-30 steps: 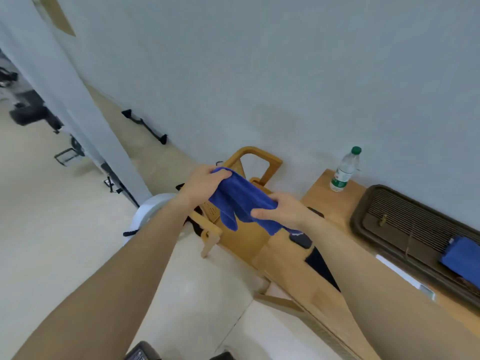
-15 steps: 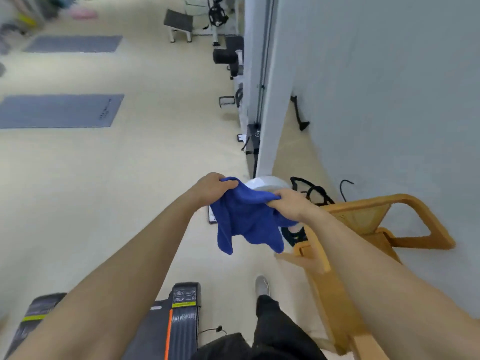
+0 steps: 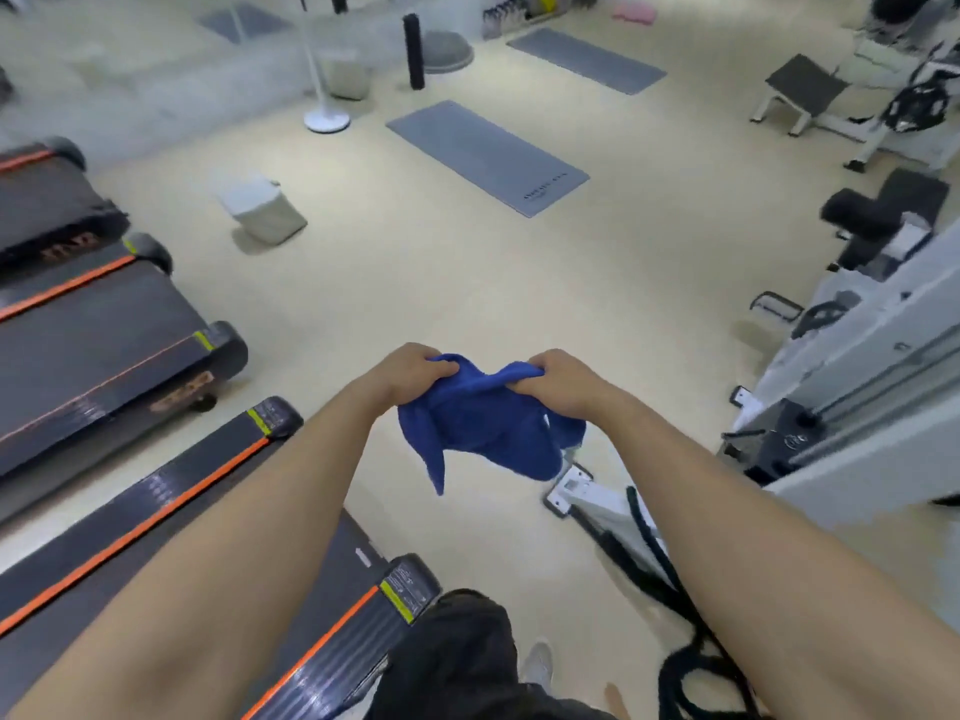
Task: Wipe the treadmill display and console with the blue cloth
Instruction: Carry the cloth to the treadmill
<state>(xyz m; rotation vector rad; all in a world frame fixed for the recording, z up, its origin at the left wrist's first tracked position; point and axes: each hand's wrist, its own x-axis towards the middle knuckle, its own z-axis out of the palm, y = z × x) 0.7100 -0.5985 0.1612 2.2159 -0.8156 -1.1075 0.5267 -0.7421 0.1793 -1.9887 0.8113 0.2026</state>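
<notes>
Swung away from the white wall and wooden chair of half a second ago, the view now looks out over an open gym floor, with the blue cloth (image 3: pixel 485 426) still stretched between both hands. Containers are few: a pale bin (image 3: pixel 262 207) stands on the cream floor (image 3: pixel 467 272) beyond the treadmills, its contents too blurred to tell. Both bare forearms reach forward, wrists bent down; the left hand (image 3: pixel 410 374) and right hand (image 3: pixel 558 379) are each clenched on an upper edge of the cloth, near but apart, the rest hanging in loose folds below. Treadmill decks (image 3: pixel 104 330) with orange stripes lie to the left, grey mats (image 3: pixel 485 155) lie beyond, and black cables (image 3: pixel 670 605) trail at lower right.
</notes>
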